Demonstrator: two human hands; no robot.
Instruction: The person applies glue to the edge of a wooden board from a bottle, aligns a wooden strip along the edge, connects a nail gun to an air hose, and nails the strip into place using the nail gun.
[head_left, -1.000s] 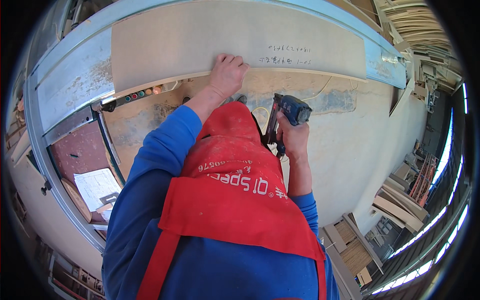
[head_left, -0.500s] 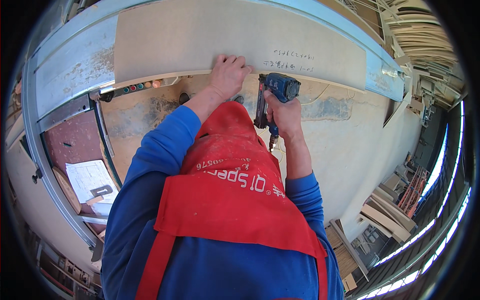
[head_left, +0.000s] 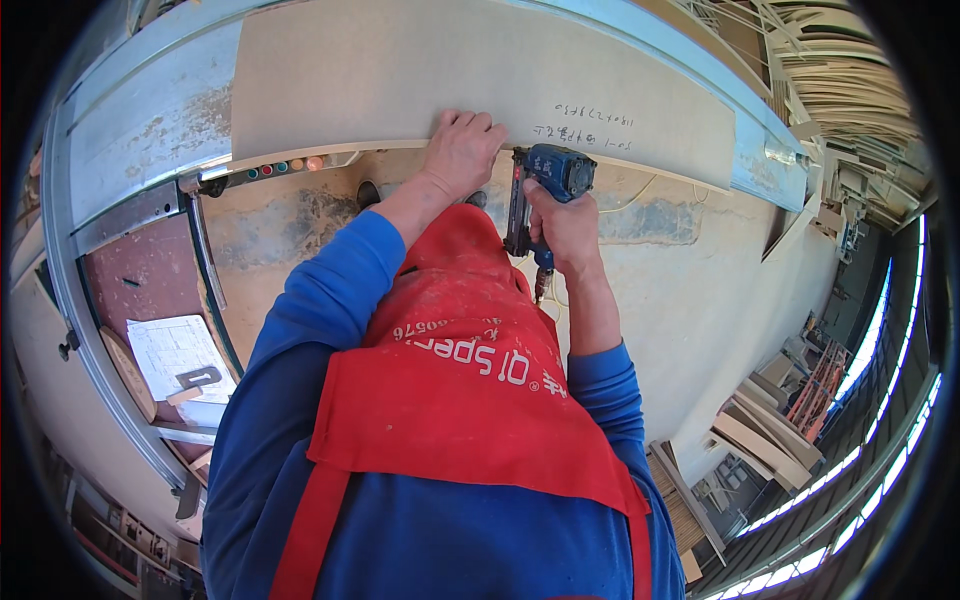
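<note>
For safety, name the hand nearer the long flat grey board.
Left hand: touching the near edge of the board. Right hand: short of it, gripping the blue-black nail gun.

Two lines of dark handwriting (head_left: 594, 122), characters and digits, stand upside down on the board (head_left: 420, 80), right of upper centre. Pale characters mark the nail gun (head_left: 575, 178) near centre. The apron (head_left: 450, 430), mid-frame, bears white inverted lettering and digits, partly folded. Writing on the sheet (head_left: 165, 345), lower left, is too small to read.
</note>
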